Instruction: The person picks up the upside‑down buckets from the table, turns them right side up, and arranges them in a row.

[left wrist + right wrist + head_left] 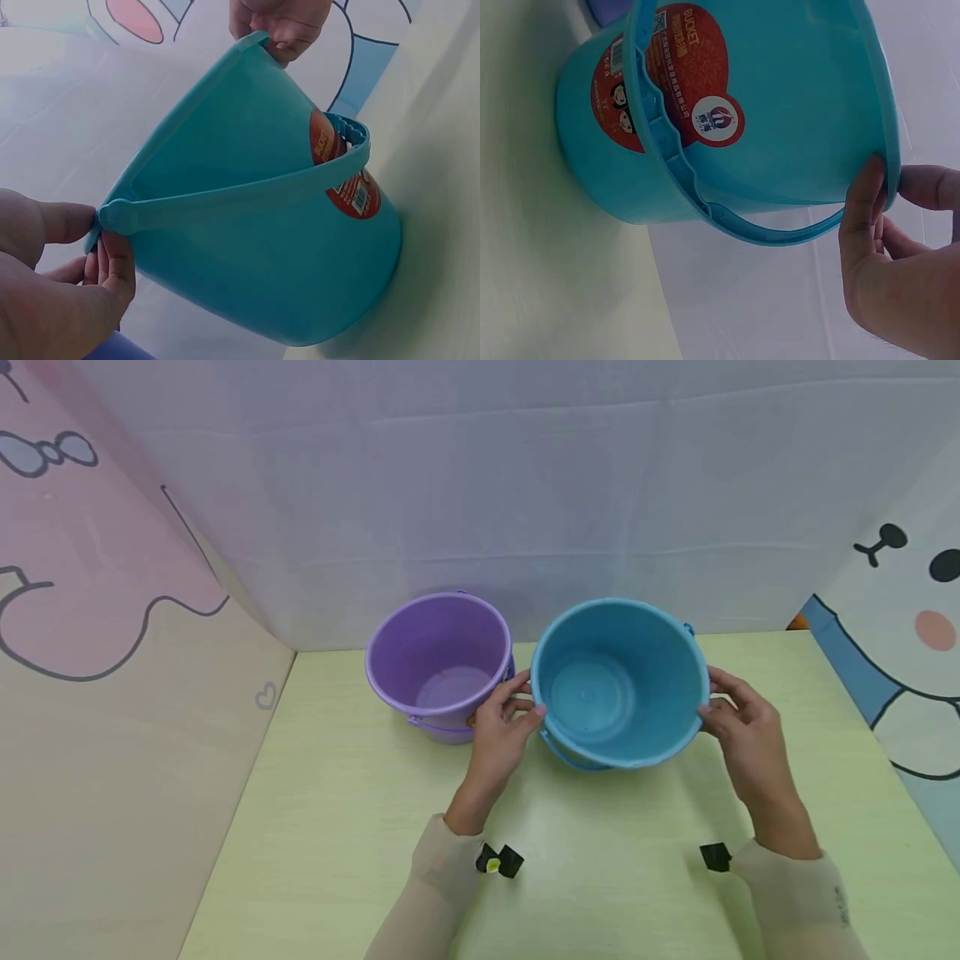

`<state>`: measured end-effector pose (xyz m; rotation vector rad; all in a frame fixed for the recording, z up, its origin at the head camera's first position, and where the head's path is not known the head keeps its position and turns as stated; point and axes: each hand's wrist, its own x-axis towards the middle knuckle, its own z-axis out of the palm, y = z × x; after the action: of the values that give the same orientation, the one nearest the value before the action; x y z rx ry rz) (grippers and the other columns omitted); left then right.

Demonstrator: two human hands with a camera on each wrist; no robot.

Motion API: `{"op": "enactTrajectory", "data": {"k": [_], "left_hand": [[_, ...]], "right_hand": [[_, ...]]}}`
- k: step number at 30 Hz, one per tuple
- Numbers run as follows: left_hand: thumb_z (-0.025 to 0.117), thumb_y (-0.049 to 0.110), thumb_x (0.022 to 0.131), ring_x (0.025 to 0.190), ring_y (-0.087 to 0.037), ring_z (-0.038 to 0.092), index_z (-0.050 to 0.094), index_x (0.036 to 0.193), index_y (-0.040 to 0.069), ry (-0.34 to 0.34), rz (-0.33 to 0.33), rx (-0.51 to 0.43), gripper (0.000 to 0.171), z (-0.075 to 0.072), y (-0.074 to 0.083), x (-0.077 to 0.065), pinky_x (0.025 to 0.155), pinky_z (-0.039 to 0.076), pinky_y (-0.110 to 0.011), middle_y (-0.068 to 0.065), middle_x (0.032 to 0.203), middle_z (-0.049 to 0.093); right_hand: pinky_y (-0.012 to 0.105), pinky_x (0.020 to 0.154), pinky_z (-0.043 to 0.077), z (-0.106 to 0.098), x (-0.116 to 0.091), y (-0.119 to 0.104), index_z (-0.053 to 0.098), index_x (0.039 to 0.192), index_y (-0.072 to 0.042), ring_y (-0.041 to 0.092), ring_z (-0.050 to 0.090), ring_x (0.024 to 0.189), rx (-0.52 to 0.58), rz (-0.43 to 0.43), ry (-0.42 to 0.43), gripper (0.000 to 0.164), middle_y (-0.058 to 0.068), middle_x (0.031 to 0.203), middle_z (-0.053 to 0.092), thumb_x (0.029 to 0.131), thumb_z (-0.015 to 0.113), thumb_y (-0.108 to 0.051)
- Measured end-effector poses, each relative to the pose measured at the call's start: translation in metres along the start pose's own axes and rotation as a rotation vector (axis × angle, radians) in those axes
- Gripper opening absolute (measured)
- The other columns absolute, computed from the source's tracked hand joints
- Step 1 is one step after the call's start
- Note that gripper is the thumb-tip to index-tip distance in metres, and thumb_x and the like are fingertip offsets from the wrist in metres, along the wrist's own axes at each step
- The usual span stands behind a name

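Observation:
A blue plastic bucket (600, 693) stands right of the middle in the head view, its mouth toward the camera and its handle (255, 187) hanging down one side. Thumb and fingers of my left hand (501, 739) pinch its rim on the left. On the opposite side my right hand (750, 743) pinches the rim in the same way. A red label (690, 75) shows on the bucket's outer wall in the right wrist view. Close by on the left is a purple bucket (442, 652), partly behind my left hand. Both buckets look empty inside.
The pale green tabletop (337, 860) carries both buckets. Behind it hangs a white sheet (525, 485). Cartoon-printed panels (112, 735) flank the table on the left and right. Small black pieces (715, 857) sit by the cuffs of both sleeves.

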<state>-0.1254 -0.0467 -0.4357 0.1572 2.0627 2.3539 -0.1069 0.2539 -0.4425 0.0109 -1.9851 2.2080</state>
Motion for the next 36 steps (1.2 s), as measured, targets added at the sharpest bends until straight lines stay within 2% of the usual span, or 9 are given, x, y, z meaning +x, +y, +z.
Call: {"op": "enactTrajectory", "data": {"k": [8,15,19,26,36], "left_hand": [[0.066,-0.011,0.098,0.101,-0.018,0.064,0.054,0.149,-0.005,0.02,-0.04,-0.025,0.053,0.006,0.0,0.006,0.08,0.055,-0.02,-0.02,0.127,0.059],[0.064,-0.01,0.099,0.1,-0.016,0.065,0.051,0.151,-0.005,-0.006,-0.107,-0.141,0.053,0.011,-0.003,0.012,0.086,0.057,-0.021,-0.015,0.122,0.057],[0.064,-0.009,0.1,0.098,-0.013,0.064,0.051,0.151,-0.004,0.006,-0.141,-0.202,0.053,0.015,-0.002,0.014,0.087,0.057,-0.022,-0.012,0.12,0.057],[0.061,-0.013,0.098,0.094,-0.012,0.062,0.053,0.149,-0.006,0.072,-0.186,-0.322,0.051,0.024,-0.004,0.02,0.085,0.056,-0.021,-0.013,0.116,0.061],[0.062,-0.015,0.097,0.094,-0.012,0.064,0.057,0.144,-0.007,0.163,-0.223,-0.422,0.048,0.031,-0.003,0.027,0.085,0.056,-0.022,-0.017,0.12,0.061]], "right_hand": [[0.019,0.079,0.061,-0.003,0.006,-0.003,0.056,0.148,0.0,0.008,0.071,0.094,0.067,-0.035,-0.001,0.043,0.006,0.12,0.058,0.105,0.062,-0.001],[0.017,0.079,0.06,-0.005,0.013,-0.008,0.058,0.148,-0.001,0.009,0.069,0.099,0.066,0.014,0.046,0.044,0.004,0.122,0.058,0.105,0.064,-0.005],[0.016,0.078,0.06,-0.005,0.018,-0.01,0.055,0.15,0.0,0.01,0.066,0.104,0.049,0.04,0.067,0.046,0.003,0.122,0.058,0.105,0.064,-0.007],[0.014,0.078,0.058,-0.004,0.025,-0.013,0.05,0.154,-0.001,0.007,0.064,0.108,-0.029,0.11,0.12,0.047,-0.003,0.126,0.058,0.109,0.059,-0.011],[0.014,0.076,0.059,-0.003,0.034,-0.015,0.049,0.156,-0.001,0.006,0.065,0.106,-0.036,0.142,0.124,0.049,-0.005,0.124,0.059,0.109,0.059,-0.012]]}}
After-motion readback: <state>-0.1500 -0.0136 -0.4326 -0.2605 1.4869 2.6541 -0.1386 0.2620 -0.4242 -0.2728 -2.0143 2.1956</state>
